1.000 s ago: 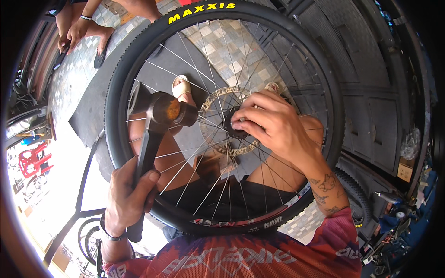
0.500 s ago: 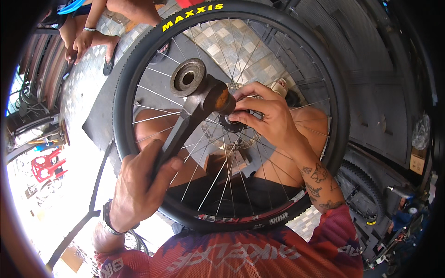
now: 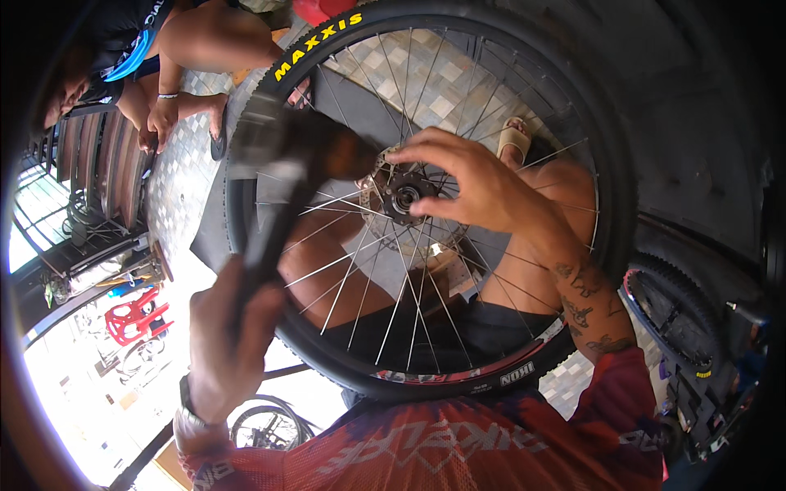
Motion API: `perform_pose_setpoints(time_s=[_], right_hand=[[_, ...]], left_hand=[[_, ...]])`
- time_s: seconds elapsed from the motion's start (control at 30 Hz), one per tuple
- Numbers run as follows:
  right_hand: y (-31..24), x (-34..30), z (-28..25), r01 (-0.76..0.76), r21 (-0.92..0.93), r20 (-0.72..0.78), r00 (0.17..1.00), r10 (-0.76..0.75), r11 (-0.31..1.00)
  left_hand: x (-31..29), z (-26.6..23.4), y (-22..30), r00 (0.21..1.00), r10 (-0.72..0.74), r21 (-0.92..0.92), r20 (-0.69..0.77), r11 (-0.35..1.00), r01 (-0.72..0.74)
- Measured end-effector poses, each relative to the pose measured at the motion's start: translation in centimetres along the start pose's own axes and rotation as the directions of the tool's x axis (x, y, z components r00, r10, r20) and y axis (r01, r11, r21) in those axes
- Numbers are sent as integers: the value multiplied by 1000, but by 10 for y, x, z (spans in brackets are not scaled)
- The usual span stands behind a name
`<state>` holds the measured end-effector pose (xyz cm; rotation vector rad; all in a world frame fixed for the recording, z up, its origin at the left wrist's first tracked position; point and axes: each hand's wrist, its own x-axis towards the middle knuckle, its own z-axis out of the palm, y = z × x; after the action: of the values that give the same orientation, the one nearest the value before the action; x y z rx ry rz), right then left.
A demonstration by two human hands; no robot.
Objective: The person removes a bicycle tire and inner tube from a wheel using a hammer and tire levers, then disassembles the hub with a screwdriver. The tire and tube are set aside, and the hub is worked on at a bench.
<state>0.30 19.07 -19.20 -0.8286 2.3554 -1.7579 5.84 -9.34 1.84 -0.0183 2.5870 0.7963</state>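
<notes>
A bicycle wheel (image 3: 616, 209) with a black tyre and thin spokes lies across my lap. My left hand (image 3: 229, 335) is wrapped round the dark handle of a hammer (image 3: 277, 225). Motion smears its double-ended head, which stands over the wheel's left side, apart from the hub. The black hub (image 3: 404, 196) shows its round end at the wheel's middle, with a brake disc (image 3: 378, 214) behind it. My right hand (image 3: 479, 176) is open over the hub, thumb and fingers spread to either side. The thumb tip is at the hub's edge; I cannot tell whether it touches.
A person's bent leg and hands (image 3: 160, 114) are at the upper left. Another wheel (image 3: 667, 307) stands on the right beside dark panels. A red plastic piece (image 3: 135, 317) lies on the bright floor at left. One more wheel (image 3: 270, 425) is at the lower left.
The hammer head has swung left, away from the hub. My right hand's fingers have spread from their closed hold at the hub, whose end now shows. The whole view has shifted slightly.
</notes>
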Motion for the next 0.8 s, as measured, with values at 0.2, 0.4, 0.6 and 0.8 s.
perform_pose_setpoints(time_s=[0.2, 0.4, 0.6, 0.8], right_hand=[[4, -1, -25, -57, -58, -166, 985, 46, 997], [-5, -2, -35, 40, -107, -166, 984, -57, 993], [-10, -4, 1, 68, -127, -56, 996, -76, 990], [-9, -1, 13, 57, -247, -77, 994, -78, 967]], left_hand=[[3, 24, -14, 975, 217, 202, 37, 954, -220], [-15, 25, -6, 997, -65, -228, -38, 972, 54], [-26, 18, -9, 991, -55, -345, -123, 939, 9], [-33, 10, -28, 978, -205, -384, -37, 906, 176]])
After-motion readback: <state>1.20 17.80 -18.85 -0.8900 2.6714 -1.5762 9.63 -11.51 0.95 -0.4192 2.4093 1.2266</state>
